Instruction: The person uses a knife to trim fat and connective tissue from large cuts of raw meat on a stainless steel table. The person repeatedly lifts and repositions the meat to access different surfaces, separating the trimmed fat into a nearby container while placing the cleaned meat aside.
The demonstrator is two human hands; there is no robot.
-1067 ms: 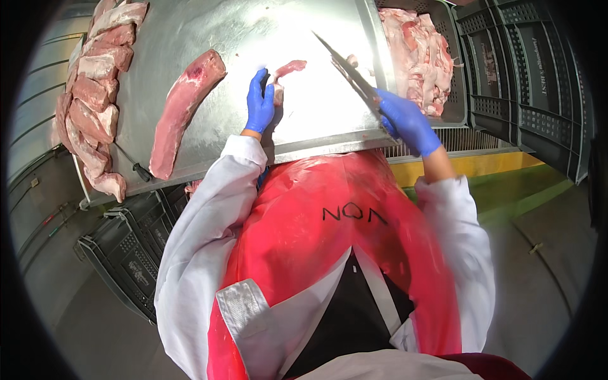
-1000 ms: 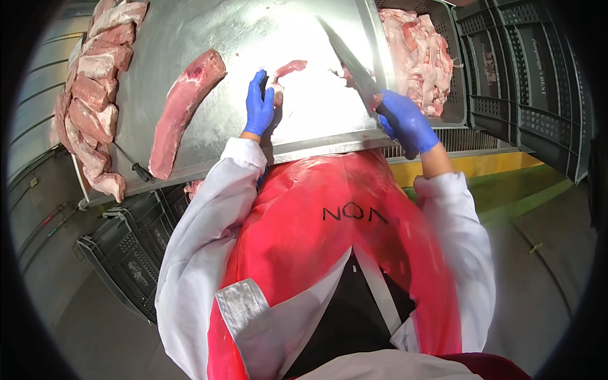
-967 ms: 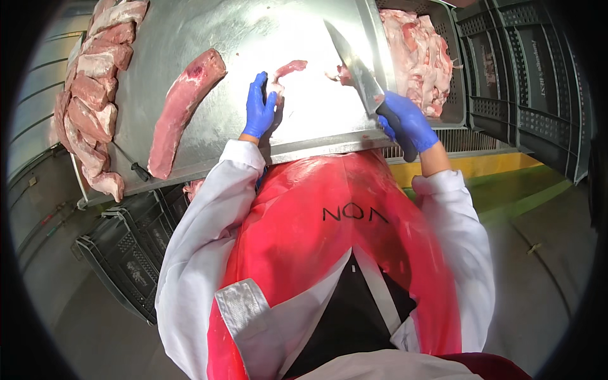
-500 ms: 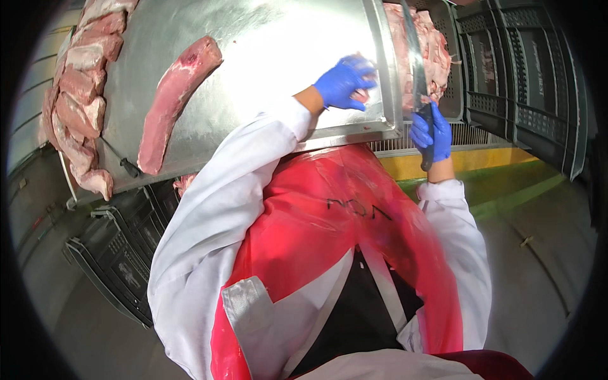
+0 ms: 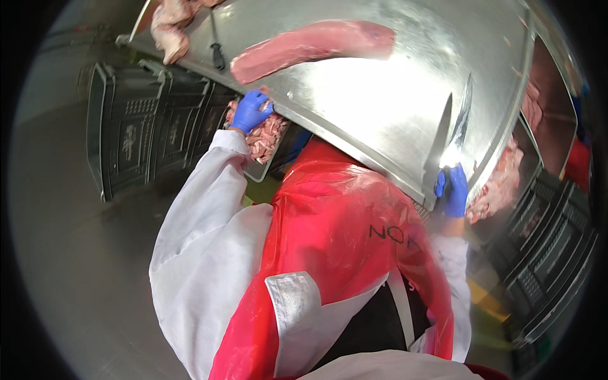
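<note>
My blue-gloved left hand is curled just beyond the metal work surface's near edge, above a bin of meat trimmings; whatever lies within its fingers is hard to make out. In my right hand is a long knife by its dark handle, blade angled up over the right part of the metal work surface, casting a shadow. A long pink piece of meat lies across the upper part of that surface, and a dark-handled tool rests left of it.
Pale meat pieces sit at the upper left corner. Stacked dark crates stand at left and right. More meat is in a container beside the right edge, with a reddish slab beyond. My red apron meets the table edge.
The view has rotated. My left hand went right over small scraps, then swung left to the trimmings bin, off the surface. My right hand still holds the knife, now pointing upward.
</note>
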